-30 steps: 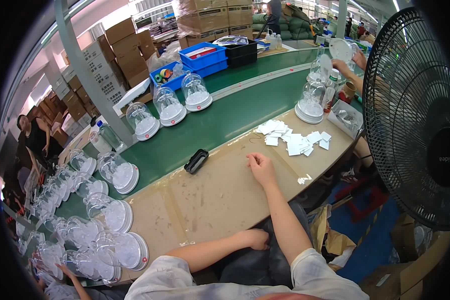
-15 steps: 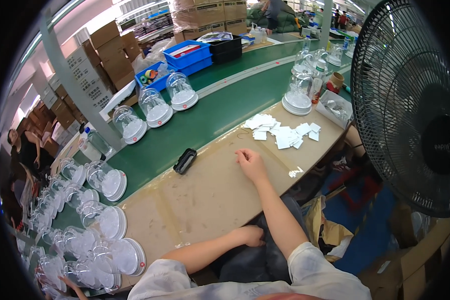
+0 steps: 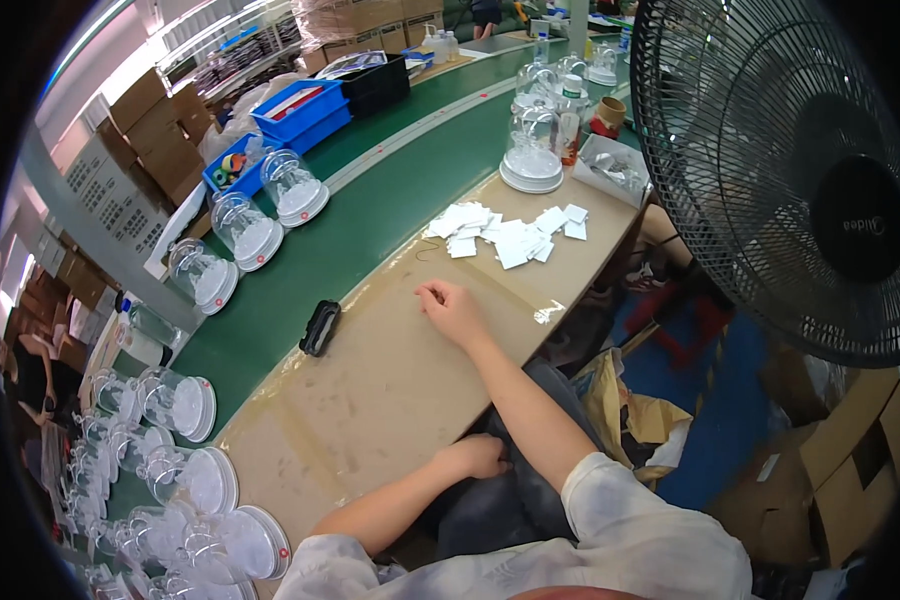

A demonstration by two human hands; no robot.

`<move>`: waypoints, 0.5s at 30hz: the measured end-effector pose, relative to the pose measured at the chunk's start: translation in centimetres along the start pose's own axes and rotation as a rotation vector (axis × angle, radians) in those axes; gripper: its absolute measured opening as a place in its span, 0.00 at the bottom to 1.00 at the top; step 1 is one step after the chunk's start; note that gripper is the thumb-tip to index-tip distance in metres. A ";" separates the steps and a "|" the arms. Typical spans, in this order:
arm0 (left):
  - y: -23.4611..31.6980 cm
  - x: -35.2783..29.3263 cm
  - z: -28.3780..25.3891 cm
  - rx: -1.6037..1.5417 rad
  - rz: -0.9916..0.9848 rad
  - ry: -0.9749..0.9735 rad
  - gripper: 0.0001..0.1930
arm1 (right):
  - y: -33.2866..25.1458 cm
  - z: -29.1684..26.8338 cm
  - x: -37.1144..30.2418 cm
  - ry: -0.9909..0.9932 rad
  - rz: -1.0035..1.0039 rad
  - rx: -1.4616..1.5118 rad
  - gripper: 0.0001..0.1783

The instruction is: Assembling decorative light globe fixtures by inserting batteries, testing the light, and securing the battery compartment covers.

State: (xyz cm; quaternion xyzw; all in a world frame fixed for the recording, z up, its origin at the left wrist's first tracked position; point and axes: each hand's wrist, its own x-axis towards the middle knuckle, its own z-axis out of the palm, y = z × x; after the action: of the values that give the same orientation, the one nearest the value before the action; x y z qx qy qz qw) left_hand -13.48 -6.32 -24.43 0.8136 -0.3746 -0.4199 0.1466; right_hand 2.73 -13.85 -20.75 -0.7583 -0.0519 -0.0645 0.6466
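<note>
My right hand (image 3: 452, 312) rests on the brown board (image 3: 390, 370) covering the table, its fingers curled in and nothing visible in them. Beyond it lies a loose pile of small white square cards (image 3: 518, 243). A black oblong holder (image 3: 320, 328) sits on the board to the left of that hand. Down on my lap, by the board's near edge, is my left hand (image 3: 478, 457), closed in a loose fist with no object showing.
Clear domes on white bases (image 3: 210, 480) crowd the left end; several stand across the green belt (image 3: 370, 225). At the far right are another dome (image 3: 532, 160) and a clear tray (image 3: 615, 170). A large black fan (image 3: 790, 190) looms close on the right.
The view has swung to the right, so the whole scene sits further left in the picture. Both hands keep their places on the board and the lap.
</note>
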 end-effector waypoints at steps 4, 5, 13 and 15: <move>-0.4 0.3 0.4 0.021 0.009 0.013 0.20 | -0.4 0.0 -0.2 0.008 0.040 -0.008 0.13; -0.6 0.5 0.5 0.034 0.007 -0.001 0.20 | -0.4 0.0 -0.3 0.005 0.041 0.002 0.13; -1.2 0.8 1.2 0.013 0.040 0.017 0.21 | 0.0 0.0 -0.1 0.000 0.016 0.011 0.12; -1.3 0.8 1.3 0.017 0.050 0.031 0.21 | -0.1 0.0 -0.1 -0.006 0.016 0.006 0.12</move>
State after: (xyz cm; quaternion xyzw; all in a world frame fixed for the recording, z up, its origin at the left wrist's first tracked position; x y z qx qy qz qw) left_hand -13.56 -5.92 -26.36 0.8115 -0.3961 -0.4003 0.1558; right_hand 2.58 -13.86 -20.70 -0.7569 -0.0479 -0.0568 0.6493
